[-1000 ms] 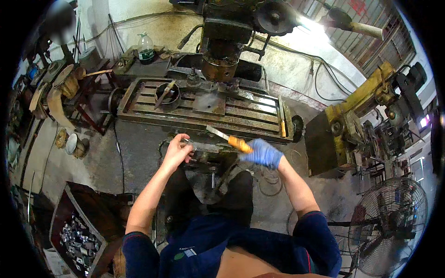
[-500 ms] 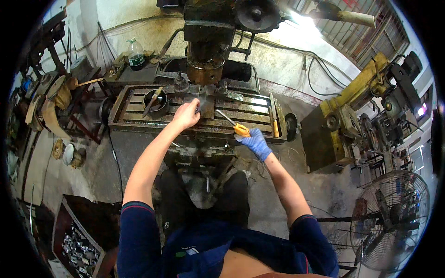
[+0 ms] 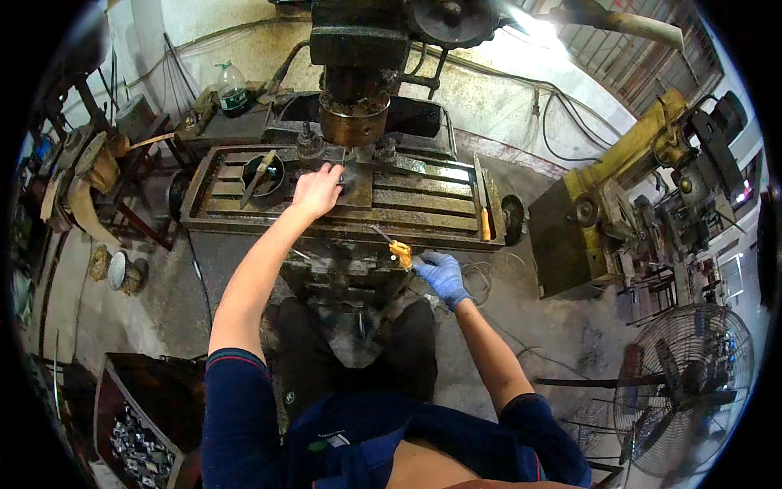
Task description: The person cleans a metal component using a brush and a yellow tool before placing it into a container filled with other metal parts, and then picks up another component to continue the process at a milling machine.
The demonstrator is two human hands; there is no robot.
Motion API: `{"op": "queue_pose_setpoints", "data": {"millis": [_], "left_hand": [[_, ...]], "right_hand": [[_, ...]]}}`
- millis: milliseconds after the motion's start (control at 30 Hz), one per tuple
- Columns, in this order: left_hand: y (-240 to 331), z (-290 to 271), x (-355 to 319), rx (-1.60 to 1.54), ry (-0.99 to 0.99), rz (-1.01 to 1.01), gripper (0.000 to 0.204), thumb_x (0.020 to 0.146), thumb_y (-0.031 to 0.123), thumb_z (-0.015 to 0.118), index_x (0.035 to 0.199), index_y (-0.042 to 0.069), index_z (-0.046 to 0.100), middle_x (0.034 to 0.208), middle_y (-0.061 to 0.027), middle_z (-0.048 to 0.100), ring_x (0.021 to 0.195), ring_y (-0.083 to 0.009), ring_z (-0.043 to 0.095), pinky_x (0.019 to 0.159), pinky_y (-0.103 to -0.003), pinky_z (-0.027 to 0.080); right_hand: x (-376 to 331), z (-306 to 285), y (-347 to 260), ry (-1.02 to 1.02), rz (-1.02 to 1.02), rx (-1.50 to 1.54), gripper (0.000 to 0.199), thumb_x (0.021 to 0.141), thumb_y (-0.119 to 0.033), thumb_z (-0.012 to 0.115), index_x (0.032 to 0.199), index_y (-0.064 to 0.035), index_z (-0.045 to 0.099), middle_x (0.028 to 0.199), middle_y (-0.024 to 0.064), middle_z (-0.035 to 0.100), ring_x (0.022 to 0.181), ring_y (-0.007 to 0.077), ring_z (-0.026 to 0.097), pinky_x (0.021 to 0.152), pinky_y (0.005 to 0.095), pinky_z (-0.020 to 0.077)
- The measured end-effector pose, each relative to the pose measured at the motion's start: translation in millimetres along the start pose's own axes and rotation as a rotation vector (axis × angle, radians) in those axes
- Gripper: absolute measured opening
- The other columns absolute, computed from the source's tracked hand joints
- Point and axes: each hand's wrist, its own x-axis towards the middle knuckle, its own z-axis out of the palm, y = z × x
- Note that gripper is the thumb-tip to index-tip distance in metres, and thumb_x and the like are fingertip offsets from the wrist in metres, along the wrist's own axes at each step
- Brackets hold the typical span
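Observation:
My left hand (image 3: pixel 316 194), bare, is on the machine table below the spindle head (image 3: pixel 353 121). Its fingers are curled down around a small dark piece that they mostly hide. My right hand (image 3: pixel 445 279) wears a blue glove and is in front of the table's front edge. At its fingertips is a yellow air blow gun (image 3: pixel 400 253), gripped at the lower end, with its thin metal nozzle pointing up and left. The slotted milling table (image 3: pixel 423 213) looks wet and oily. Left of my left hand, a round pot (image 3: pixel 275 181) holds a brush (image 3: pixel 258 179).
A yellow-handled tool (image 3: pixel 486 222) lies along the table's right end. A large fan (image 3: pixel 684 387) stands at the lower right, and a yellow-and-dark machine (image 3: pixel 562 236) behind it. At the lower left is a bin (image 3: pixel 151 399) of metal pieces. A green bottle (image 3: pixel 232 90) stands far left.
My right hand has come back toward me and down with the air blow gun, its nozzle now in front of the table's edge. My left hand has shifted slightly left.

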Motion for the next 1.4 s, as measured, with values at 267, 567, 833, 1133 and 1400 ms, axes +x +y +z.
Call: {"op": "queue_pose_setpoints", "data": {"millis": [267,567,833,1133,1400], "left_hand": [[-6.6,25.1,32.0,-0.106,0.087,-0.053,0.017,0.077,0.018,0.056,0.091,0.009,0.057,0.086,-0.0136,0.062,0.077,-0.0329,0.06,0.066,-0.044,0.048],[4.9,29.0,49.6,-0.12,0.135,-0.39,0.027,0.076,0.023,0.061,0.098,0.009,0.055,0.085,-0.0137,0.063,0.08,-0.0324,0.061,0.068,-0.043,0.049],[-19.8,30.9,53.5,-0.246,0.077,-0.408,0.04,0.073,0.028,0.065,0.11,0.017,0.059,0.092,-0.0134,0.064,0.088,-0.0303,0.061,0.075,-0.041,0.048],[-20.4,26.7,61.5,-0.186,-0.03,-0.475,0.032,0.07,0.03,0.066,0.094,0.009,0.065,0.09,-0.0146,0.064,0.085,-0.0296,0.061,0.074,-0.04,0.049],[-13.9,34.5,63.8,-0.277,0.067,-0.422,0.033,0.069,0.034,0.067,0.075,0.001,0.063,0.077,-0.0184,0.063,0.078,-0.0341,0.061,0.068,-0.042,0.049]], "right_hand": [[-11.8,-29.8,31.7,0.062,0.02,0.196,0.032,0.076,-0.023,0.067,0.092,0.0046,0.064,0.08,0.0105,0.066,0.072,0.014,0.06,0.067,0.0272,0.0472],[-14.2,-110.3,-37.2,0.219,-0.036,0.2,0.027,0.075,-0.02,0.069,0.088,0.0022,0.065,0.074,0.0026,0.063,0.066,0.0077,0.052,0.059,0.0243,0.0437],[55.3,-291.8,-236.2,0.546,-1.085,0.611,0.037,0.079,-0.023,0.062,0.109,-0.0019,0.056,0.105,0.0096,0.059,0.101,0.0179,0.053,0.091,0.0326,0.0395],[6.8,-271.3,-251.6,0.555,-1.164,0.608,0.029,0.09,-0.03,0.042,0.096,-0.0055,0.056,0.104,0.0157,0.057,0.11,0.0332,0.049,0.099,0.0495,0.0332],[-5.7,-214.3,-176.7,0.664,-1.174,0.441,0.031,0.088,-0.033,0.043,0.071,-0.0062,0.044,0.082,0.0125,0.053,0.098,0.0332,0.052,0.097,0.0509,0.0318]]}}
